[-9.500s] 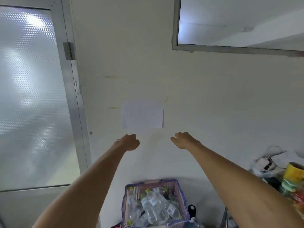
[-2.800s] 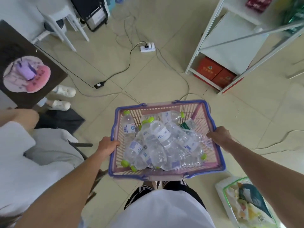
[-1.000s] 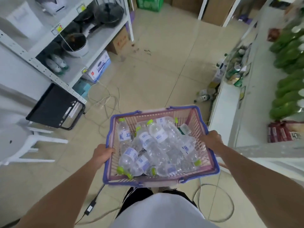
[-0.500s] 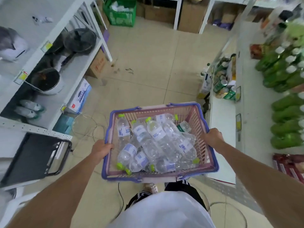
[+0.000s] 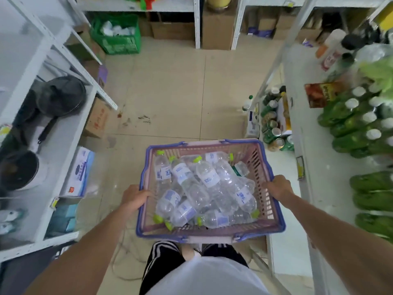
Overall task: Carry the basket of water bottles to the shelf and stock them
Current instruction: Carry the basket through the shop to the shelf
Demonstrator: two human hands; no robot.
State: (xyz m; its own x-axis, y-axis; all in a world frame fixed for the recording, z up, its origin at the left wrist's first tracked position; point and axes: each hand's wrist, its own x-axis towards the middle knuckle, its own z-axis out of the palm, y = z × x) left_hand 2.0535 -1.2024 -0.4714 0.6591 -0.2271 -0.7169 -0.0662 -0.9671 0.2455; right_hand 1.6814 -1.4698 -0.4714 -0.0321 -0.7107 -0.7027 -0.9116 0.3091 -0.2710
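The basket [image 5: 274, 211] of water bottles [image 5: 205, 191] is held level at 6 o'clock, its rims gripped by the left hand [image 5: 134, 199] and right hand [image 5: 277, 187], presumably so nothing spills before the shelf [image 5: 297, 133] at 3 o'clock.

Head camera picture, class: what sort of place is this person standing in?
Most likely a small shop or its stockroom. White metal shelving lines an aisle, rows of green bottles fill one shelf, cardboard boxes sit below, and both hands hold a shopping basket.

Both arms reach forward; the left hand [image 5: 134, 198] and right hand [image 5: 277, 186] grip opposite basket [image 5: 209, 231] rims.
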